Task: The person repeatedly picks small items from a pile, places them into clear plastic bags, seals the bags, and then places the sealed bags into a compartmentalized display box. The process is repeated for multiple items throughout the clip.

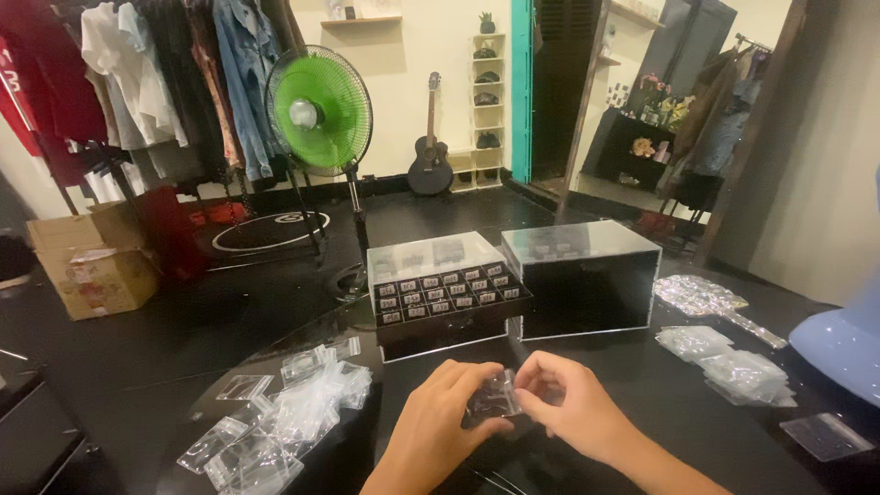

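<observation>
Here, left hand (440, 417) and right hand (573, 403) pinch one clear bag (495, 399); many loose bags (293, 417) lie unhandled beside the display case (440, 293).

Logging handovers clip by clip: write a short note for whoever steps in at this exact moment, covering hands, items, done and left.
Left hand and right hand: both pinch one small clear pouch between fingertips, above the black table.
Loose clear pouches lie in a pile to the left; stacked pouches sit to the right.
Ahead: an open tray box with rows of small labelled items and a closed clear-topped box.
Done: cannot tell how many pouches are handled.
Left: likely the loose pile on the left.
</observation>
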